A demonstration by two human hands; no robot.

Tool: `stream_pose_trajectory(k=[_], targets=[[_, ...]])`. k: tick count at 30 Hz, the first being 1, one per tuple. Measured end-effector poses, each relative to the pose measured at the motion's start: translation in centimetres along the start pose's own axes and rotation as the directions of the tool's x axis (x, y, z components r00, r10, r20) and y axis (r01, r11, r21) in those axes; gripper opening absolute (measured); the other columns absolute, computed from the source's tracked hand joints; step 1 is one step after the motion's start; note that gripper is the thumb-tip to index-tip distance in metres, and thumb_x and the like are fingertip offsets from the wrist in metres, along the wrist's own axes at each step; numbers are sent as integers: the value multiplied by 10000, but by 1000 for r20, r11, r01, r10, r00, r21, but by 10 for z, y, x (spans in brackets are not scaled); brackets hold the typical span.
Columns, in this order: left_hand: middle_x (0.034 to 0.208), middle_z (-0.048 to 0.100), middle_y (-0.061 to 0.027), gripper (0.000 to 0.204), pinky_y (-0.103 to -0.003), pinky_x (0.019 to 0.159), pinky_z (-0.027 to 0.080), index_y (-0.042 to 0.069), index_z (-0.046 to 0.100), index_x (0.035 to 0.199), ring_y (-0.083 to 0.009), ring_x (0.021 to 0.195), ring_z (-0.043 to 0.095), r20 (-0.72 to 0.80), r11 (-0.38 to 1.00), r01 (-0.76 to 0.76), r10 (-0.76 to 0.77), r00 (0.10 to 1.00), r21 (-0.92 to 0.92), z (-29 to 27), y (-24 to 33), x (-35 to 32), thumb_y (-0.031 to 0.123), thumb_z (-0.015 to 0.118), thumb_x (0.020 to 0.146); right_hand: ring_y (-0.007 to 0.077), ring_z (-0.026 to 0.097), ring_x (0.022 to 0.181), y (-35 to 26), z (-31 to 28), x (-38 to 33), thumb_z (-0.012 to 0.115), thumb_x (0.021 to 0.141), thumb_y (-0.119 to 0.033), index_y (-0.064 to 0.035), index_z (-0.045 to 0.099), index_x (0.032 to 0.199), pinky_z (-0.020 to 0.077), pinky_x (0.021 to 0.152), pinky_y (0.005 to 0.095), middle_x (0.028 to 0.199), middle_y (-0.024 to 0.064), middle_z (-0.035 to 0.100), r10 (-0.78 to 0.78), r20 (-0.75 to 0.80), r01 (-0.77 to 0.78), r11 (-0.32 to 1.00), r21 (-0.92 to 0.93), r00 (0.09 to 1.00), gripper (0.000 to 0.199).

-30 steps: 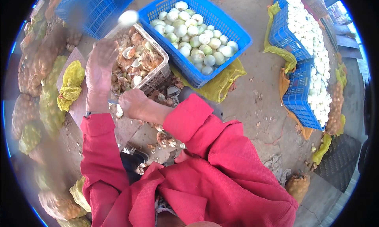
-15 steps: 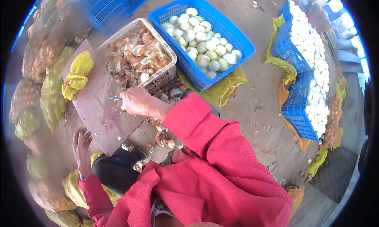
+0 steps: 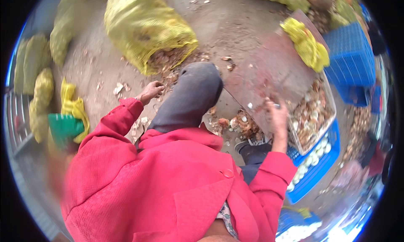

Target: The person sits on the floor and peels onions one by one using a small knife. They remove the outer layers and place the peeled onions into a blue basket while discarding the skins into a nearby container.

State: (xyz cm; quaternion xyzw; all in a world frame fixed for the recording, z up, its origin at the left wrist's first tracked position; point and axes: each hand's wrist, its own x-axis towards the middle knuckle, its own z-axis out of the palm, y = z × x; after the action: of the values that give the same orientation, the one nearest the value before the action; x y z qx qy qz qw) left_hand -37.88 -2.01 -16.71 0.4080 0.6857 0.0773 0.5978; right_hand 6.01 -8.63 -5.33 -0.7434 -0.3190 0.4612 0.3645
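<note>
My left hand (image 3: 151, 92) reaches out beside my knee, near the mouth of a large yellow mesh sack (image 3: 141, 25). Its fingers are loosely bent, with nothing visible in them. Brownish contents show at the sack's mouth. Over the edge of a flat reddish board (image 3: 261, 75), my right hand (image 3: 277, 118) is closed on a small knife, which is blurred and mostly hidden by the fingers. Next to this hand stands a pale crate (image 3: 334, 109) full of onion skins. Partly covered by it, a blue crate (image 3: 336, 145) holds peeled white onions.
A bunched yellow mesh bag (image 3: 305, 44) lies on the board's far end. Empty-looking blue crates (image 3: 349, 52) stand at the right. Filled sacks (image 3: 35, 65) line the left, near a green item (image 3: 66, 129). Onion scraps (image 3: 242, 122) litter the floor by my feet.
The view has swung left, bringing the large yellow sack into sight and shifting the crates to the right. My left hand has moved out towards the sack; the right still grips the knife.
</note>
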Motion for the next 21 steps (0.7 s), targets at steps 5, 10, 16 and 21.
stream_pose_trajectory(k=[5, 10, 16, 21], targets=[[853, 544, -70, 292, -262, 611, 478, -13, 484, 1072, -134, 712, 532, -103, 983, -55, 37, 994, -176, -31, -37, 42, 183, 497, 856, 116, 486, 494, 27, -84, 42, 528, 807, -126, 12, 417, 1157, 399, 411, 236, 691, 44, 529, -108, -654, 256, 957, 136, 749, 392], [759, 604, -86, 237, -283, 591, 453, 1, 587, 928, -169, 632, 541, -308, 978, -124, 67, 949, -169, -35, -43, 120, 158, 521, 764, 74, 402, 432, -1, -25, 12, 489, 826, -97, -35, 395, 1212, 324, 375, 199, 699, 50, 519, -130, -490, 108, 992, -72, 862, 402], [1057, 495, -184, 483, -385, 808, 406, 26, 462, 1108, -344, 964, 477, -650, 897, -212, 429, 627, 389, -12, -8, 209, 167, 603, 668, 62, 400, 468, 2, 0, 12, 472, 828, -69, -57, 390, 1227, 319, 390, 189, 699, 44, 517, -140, -453, 136, 990, -43, 880, 407], [1117, 431, -187, 570, -453, 860, 338, 36, 431, 1126, -360, 1031, 394, -452, 672, -200, 659, 601, 713, -14, 20, 239, 248, 659, 650, 59, 407, 491, -1, 8, 6, 477, 838, -87, -67, 411, 1221, 310, 400, 177, 714, 30, 501, -89, -503, 71, 996, -55, 860, 389]])
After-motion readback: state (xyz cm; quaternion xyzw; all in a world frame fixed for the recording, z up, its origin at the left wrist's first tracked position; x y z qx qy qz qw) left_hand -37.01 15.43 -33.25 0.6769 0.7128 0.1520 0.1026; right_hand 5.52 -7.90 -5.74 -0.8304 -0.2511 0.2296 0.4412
